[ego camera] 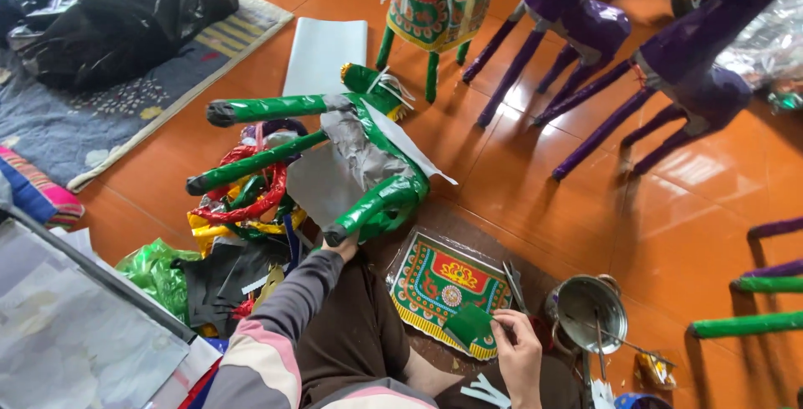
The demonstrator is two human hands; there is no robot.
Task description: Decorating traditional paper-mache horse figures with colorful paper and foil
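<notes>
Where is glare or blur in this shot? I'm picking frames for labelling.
Head view: bright glare patches on the glossy orange floor at right; soft shadows under the purple paper horses; the left hand on the green paper horse and the right hand holding a green paper piece look sharp; edges bend slightly.

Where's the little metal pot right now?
In the head view, the metal pot sits on the orange floor at lower right, just right of the right hand and the patterned green-and-red panel.
</notes>
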